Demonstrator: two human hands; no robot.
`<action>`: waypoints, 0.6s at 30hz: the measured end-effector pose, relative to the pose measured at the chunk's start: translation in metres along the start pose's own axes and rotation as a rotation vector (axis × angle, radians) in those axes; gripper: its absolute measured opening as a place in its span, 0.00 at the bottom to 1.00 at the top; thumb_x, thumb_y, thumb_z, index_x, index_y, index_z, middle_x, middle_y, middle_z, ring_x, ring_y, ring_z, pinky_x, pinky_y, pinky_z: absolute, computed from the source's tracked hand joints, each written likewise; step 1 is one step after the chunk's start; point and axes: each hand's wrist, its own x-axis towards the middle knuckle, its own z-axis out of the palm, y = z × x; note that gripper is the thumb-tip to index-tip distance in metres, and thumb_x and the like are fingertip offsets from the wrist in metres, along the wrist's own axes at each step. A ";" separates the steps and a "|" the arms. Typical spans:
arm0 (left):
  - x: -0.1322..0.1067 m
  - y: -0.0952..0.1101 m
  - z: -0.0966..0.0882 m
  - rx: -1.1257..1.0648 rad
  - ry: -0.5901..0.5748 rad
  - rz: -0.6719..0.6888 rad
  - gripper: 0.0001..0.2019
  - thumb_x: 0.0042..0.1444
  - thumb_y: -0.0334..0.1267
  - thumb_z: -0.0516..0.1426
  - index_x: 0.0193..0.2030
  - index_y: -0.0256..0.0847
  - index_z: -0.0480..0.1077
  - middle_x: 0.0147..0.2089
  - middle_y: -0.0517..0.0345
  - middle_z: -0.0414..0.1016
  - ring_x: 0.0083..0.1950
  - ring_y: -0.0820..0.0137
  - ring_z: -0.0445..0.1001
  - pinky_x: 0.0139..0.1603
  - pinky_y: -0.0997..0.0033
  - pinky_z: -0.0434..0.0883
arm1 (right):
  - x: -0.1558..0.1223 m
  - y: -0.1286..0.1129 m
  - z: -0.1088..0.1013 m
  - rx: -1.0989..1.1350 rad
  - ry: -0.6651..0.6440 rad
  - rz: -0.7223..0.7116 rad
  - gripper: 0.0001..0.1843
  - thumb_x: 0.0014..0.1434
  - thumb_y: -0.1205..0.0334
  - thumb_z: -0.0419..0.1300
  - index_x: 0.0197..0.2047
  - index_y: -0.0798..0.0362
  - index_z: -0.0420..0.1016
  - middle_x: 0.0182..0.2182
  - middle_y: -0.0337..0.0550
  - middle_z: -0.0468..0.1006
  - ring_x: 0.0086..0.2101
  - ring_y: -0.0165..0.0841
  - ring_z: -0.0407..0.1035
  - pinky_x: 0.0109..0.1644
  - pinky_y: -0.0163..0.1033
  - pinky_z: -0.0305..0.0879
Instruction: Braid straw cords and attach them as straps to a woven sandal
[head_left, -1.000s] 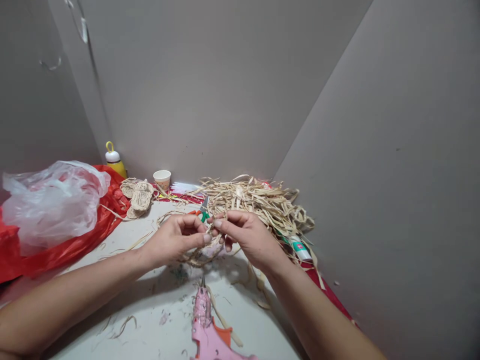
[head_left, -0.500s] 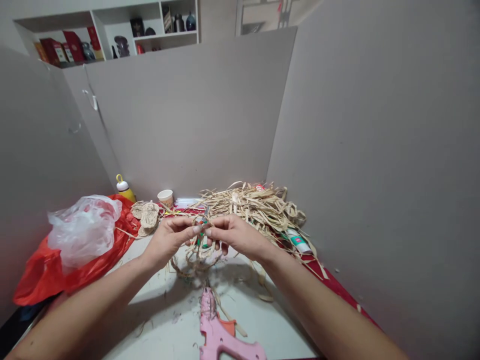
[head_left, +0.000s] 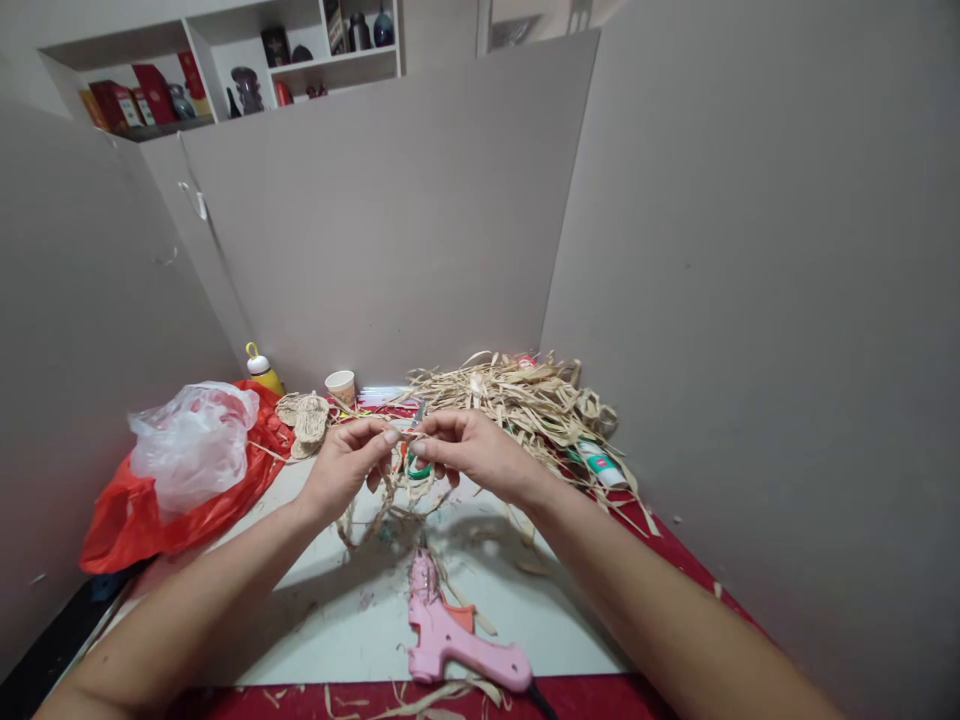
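Note:
My left hand (head_left: 343, 468) and my right hand (head_left: 480, 455) are raised over the middle of the table, each with thumb and fingers pinched. Between them they grip a braided cord (head_left: 409, 513) of pale dried plant strips, and its loops hang down below my fingers. Behind the hands lie scissors (head_left: 420, 473) with green and orange handles, partly covered. Nearest to me, a pink glue gun (head_left: 450, 645) with an orange trigger rests on the white board (head_left: 300, 600), its nozzle pointing away from me.
At the back right is a heap of dried strips (head_left: 510, 395), a white-green can (head_left: 602, 466) beside it. Woven sole-shaped pieces (head_left: 309, 425), a paper cup (head_left: 341, 386) and a yellow bottle (head_left: 264, 372) stand back left, near a red bag (head_left: 142, 535) and clear plastic (head_left: 195, 440). Grey panels (head_left: 390, 230) enclose the table.
The view has shifted, so more of the table's front edge and the whole glue gun show. Both hands still pinch the braided cord, with fingertips slightly farther apart.

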 end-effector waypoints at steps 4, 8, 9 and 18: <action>-0.002 -0.005 0.006 -0.054 0.077 -0.003 0.16 0.48 0.49 0.65 0.29 0.37 0.71 0.18 0.66 0.65 0.16 0.80 0.59 0.16 0.80 0.59 | 0.003 0.007 0.009 0.040 0.110 -0.021 0.14 0.50 0.53 0.65 0.31 0.52 0.67 0.21 0.35 0.75 0.18 0.23 0.61 0.19 0.29 0.57; -0.003 -0.007 0.008 -0.048 0.073 0.001 0.16 0.50 0.49 0.64 0.26 0.36 0.71 0.19 0.65 0.67 0.17 0.80 0.61 0.17 0.79 0.61 | 0.003 0.012 0.015 0.023 0.150 -0.043 0.14 0.52 0.52 0.64 0.32 0.52 0.65 0.20 0.34 0.75 0.17 0.23 0.61 0.18 0.29 0.57; -0.004 -0.006 0.008 -0.034 0.046 -0.003 0.16 0.49 0.49 0.64 0.26 0.36 0.71 0.20 0.65 0.67 0.18 0.80 0.62 0.18 0.79 0.62 | 0.003 0.012 0.016 0.024 0.152 -0.051 0.15 0.52 0.52 0.64 0.32 0.51 0.65 0.20 0.33 0.74 0.16 0.23 0.61 0.18 0.29 0.57; -0.003 -0.005 -0.003 -0.059 -0.041 -0.076 0.11 0.45 0.39 0.68 0.32 0.36 0.74 0.25 0.66 0.69 0.20 0.81 0.62 0.20 0.79 0.64 | 0.004 0.009 0.008 0.091 0.117 -0.024 0.17 0.50 0.52 0.67 0.36 0.52 0.67 0.21 0.34 0.76 0.17 0.23 0.64 0.19 0.29 0.59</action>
